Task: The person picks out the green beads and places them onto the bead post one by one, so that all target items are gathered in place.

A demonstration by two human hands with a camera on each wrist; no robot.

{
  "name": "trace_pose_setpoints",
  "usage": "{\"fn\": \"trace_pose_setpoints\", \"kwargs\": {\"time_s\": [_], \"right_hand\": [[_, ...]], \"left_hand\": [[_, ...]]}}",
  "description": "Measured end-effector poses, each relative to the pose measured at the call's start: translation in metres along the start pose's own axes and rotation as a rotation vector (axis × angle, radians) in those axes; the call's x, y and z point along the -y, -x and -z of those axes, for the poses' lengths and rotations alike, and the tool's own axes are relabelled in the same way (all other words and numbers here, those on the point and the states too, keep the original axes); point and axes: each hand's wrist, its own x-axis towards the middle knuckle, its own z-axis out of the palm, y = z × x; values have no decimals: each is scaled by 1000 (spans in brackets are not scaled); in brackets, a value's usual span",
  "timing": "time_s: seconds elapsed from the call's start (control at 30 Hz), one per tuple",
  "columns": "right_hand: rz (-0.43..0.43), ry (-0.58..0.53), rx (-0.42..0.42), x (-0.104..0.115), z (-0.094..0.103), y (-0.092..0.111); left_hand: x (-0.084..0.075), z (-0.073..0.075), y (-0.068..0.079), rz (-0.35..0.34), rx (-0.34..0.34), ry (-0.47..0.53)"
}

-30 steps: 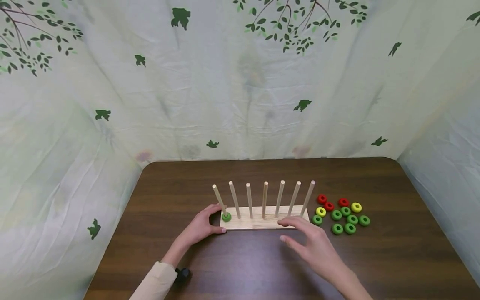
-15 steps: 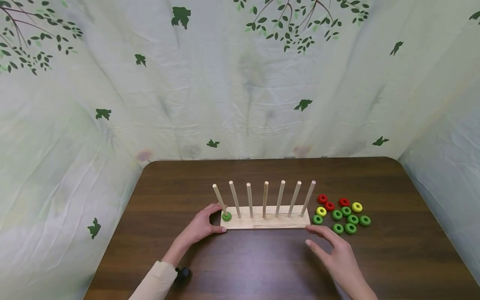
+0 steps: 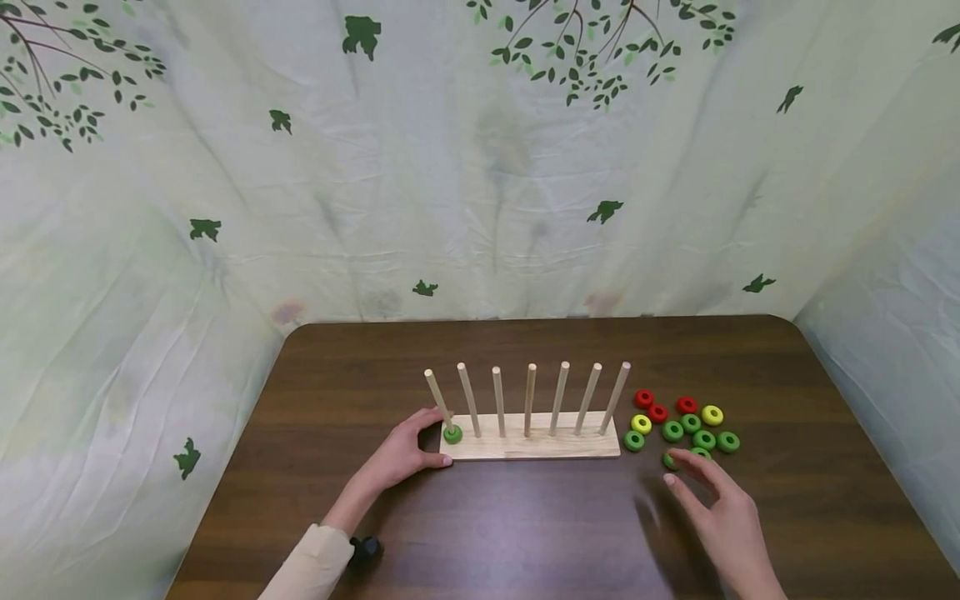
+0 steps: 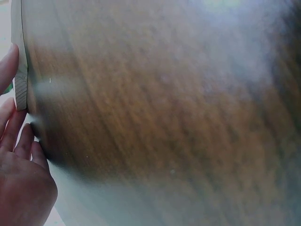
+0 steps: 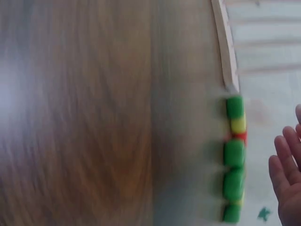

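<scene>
A pale wooden peg board (image 3: pixel 536 448) with several upright pegs (image 3: pixel 531 400) lies on the table. One green ring (image 3: pixel 452 435) sits at the foot of its leftmost peg. My left hand (image 3: pixel 405 452) grips the board's left end, thumb at the front edge and fingers behind; the left wrist view also has this hand (image 4: pixel 23 179) at the board's end (image 4: pixel 21 92). My right hand (image 3: pixel 723 512), thumb and forefinger apart, is over the nearest loose rings and partly covers a green ring (image 3: pixel 668 461). I see nothing in its fingers. In the right wrist view the green rings (image 5: pixel 234 153) stand beside the hand (image 5: pixel 290 176).
Loose red rings (image 3: pixel 686 405), yellow rings (image 3: pixel 712 415) and several green ones (image 3: pixel 727 442) lie right of the board on the brown table (image 3: pixel 525 533). A pale leaf-printed cloth (image 3: pixel 480 167) hangs behind the table.
My right hand has moved right, from in front of the board's right part to the nearest green rings. The left hand and the board have stayed in place.
</scene>
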Motion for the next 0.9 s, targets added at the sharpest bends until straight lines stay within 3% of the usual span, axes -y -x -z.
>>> {"fn": "trace_pose_setpoints", "kwargs": {"time_s": [0.4, 0.9], "right_hand": [[-163, 48, -119, -24, 20, -9], [-189, 103, -124, -46, 23, -28]], "left_hand": [[-1, 1, 0, 1, 1, -7], [-1, 2, 2, 12, 10, 3]]}}
